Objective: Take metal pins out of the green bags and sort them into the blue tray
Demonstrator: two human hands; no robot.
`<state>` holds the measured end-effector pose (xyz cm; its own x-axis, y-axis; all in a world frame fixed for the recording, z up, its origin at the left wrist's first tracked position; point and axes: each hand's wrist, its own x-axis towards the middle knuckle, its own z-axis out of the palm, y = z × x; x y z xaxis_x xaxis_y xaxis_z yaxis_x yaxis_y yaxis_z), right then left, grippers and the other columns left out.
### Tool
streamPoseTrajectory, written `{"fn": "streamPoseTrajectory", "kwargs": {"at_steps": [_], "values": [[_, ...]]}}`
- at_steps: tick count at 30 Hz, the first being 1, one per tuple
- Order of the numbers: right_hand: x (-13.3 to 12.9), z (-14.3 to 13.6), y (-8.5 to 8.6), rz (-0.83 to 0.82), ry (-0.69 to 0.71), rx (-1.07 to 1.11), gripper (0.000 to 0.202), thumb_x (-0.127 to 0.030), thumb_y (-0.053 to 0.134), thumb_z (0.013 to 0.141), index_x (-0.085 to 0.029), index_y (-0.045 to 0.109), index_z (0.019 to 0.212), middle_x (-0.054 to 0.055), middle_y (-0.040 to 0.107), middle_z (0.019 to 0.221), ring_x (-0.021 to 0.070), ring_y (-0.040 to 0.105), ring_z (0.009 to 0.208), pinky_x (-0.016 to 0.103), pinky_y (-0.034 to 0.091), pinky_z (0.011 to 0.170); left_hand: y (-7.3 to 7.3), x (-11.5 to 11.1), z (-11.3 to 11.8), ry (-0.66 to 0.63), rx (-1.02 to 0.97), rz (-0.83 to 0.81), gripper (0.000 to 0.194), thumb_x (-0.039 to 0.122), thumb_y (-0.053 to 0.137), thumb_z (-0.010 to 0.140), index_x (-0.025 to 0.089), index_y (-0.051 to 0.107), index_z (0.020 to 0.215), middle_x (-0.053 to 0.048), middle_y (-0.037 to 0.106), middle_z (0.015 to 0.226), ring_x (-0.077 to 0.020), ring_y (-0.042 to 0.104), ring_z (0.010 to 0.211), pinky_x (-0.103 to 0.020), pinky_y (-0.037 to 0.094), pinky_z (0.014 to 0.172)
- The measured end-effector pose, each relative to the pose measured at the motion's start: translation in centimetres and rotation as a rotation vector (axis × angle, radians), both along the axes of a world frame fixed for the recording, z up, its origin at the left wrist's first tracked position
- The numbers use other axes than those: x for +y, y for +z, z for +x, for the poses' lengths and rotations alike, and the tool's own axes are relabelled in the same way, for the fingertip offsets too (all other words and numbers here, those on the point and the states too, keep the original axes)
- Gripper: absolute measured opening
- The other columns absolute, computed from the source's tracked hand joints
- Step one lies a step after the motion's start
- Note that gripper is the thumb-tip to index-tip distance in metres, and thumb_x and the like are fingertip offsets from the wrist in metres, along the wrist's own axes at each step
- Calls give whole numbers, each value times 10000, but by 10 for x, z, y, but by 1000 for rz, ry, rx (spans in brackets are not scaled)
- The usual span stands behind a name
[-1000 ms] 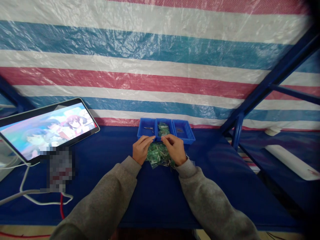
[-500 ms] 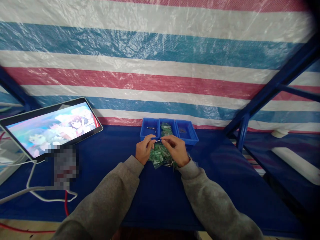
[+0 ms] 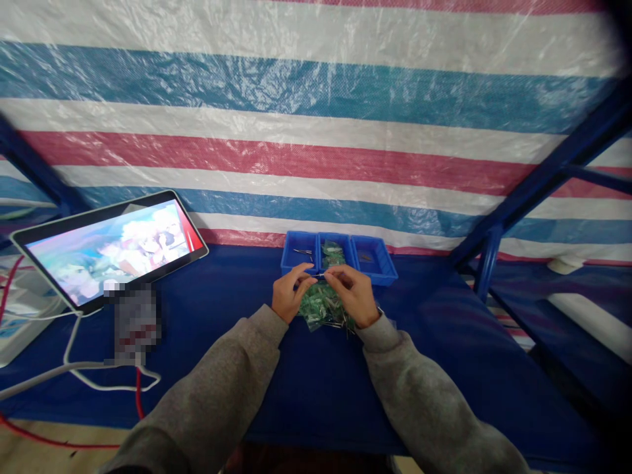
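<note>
Both hands meet above a heap of small green-tinted plastic packets (image 3: 316, 304) mixed with thin metal pieces. My right hand (image 3: 353, 293) pinches a small, thin metallic piece (image 3: 320, 275) between thumb and fingertips. The other end of that piece lies at the fingertips of my left hand (image 3: 291, 291), whose thumb and forefinger are curled close round it. Behind the hands stand three joined blue bins: the left bin (image 3: 295, 239) holds a few thin metal pieces, the middle bin (image 3: 334, 238) green packets, the right bin (image 3: 382, 263) a few small dark pieces.
On the left a tablet (image 3: 118, 247) leans, playing a video, with a blurred-out object (image 3: 137, 326) and white and red cables before it. A striped plastic sheet (image 3: 316, 158) hangs behind the blue table (image 3: 316, 388). Blue metal struts (image 3: 518, 204) rise on the right.
The view has shifted slightly, so the table's contents appear a little further right. The thin piece between my fingertips now lies more level, and my left fingers look a bit more extended.
</note>
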<state>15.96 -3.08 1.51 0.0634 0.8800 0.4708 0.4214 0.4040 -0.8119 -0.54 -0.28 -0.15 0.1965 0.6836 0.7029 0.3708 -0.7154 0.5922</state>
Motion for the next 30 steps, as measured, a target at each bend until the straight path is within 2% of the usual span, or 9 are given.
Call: {"fn": "streamPoseTrajectory", "kwargs": {"at_steps": [2, 4, 11, 17, 22, 27, 30], "values": [[3, 1, -4, -9, -20, 63, 236, -408, 575, 819, -185, 649, 835, 25, 647, 744, 137, 532, 581, 252, 407, 537, 1, 0, 0, 14, 2, 39, 196, 331, 565, 853, 179, 636, 955, -33, 693, 837, -133, 652, 724, -245, 518, 715], [4, 1, -5, -12, -27, 76, 249, -419, 577, 814, -182, 651, 824, 32, 657, 754, 150, 561, 618, 259, 428, 564, 2, 0, -1, 19, 14, 65, 171, 312, 548, 865, 177, 652, 874, -39, 691, 831, -140, 648, 747, -260, 517, 731], [1, 0, 0, 15, -10, -85, 277, -406, 527, 854, -186, 661, 752, 31, 658, 734, 155, 572, 657, 269, 432, 618, 9, -3, -1, 1, -9, 91, 149, 267, 536, 869, 157, 633, 842, -52, 669, 811, -131, 628, 735, -245, 510, 667], [3, 1, -2, 12, -74, -90, 301, -408, 500, 868, -183, 667, 760, 29, 652, 708, 153, 565, 633, 266, 424, 601, 8, -5, 1, -11, -64, 11, 145, 252, 498, 886, 160, 553, 789, -92, 687, 999, -166, 661, 900, -307, 529, 786], [3, 2, -3, 14, -103, -63, 314, -426, 505, 860, -180, 670, 757, 32, 653, 702, 159, 573, 638, 267, 433, 604, 3, -4, 1, -32, -48, -71, 119, 256, 473, 901, 163, 542, 872, -60, 700, 880, -133, 677, 770, -253, 538, 710], [3, 2, -2, 11, -102, -62, 296, -413, 513, 859, -185, 678, 766, 37, 662, 722, 163, 580, 652, 273, 439, 625, 1, -3, 2, 17, -17, -30, 120, 265, 476, 901, 162, 537, 912, -16, 657, 767, -103, 646, 674, -214, 513, 679], [3, 2, -1, 11, -93, -50, 300, -411, 508, 863, -182, 676, 767, 37, 662, 725, 164, 582, 658, 273, 438, 629, 1, -1, 1, 55, 37, 9, 156, 271, 451, 912, 164, 548, 971, -15, 652, 788, -98, 631, 669, -208, 502, 685]]}}
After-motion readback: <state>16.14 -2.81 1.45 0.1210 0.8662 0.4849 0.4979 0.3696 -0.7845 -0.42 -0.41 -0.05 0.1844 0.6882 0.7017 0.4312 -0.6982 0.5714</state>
